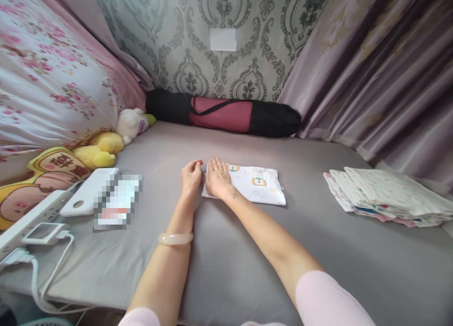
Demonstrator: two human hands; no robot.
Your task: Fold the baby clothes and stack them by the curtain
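Observation:
A folded white cloth printed with orange animal faces and small rings lies flat on the grey sheet. My right hand rests palm down across its left part, fingers stretched out. Close beside the cloth's left edge is my left hand, its fingers curled in and nothing visible in them. A pale bangle circles my left forearm. The part of the cloth under my right palm is hidden.
At right lies a stack of folded cloths. On the left are a white power bank, a blurred-out phone, a power strip with cables, and plush toys. A black and maroon bag lies along the wall.

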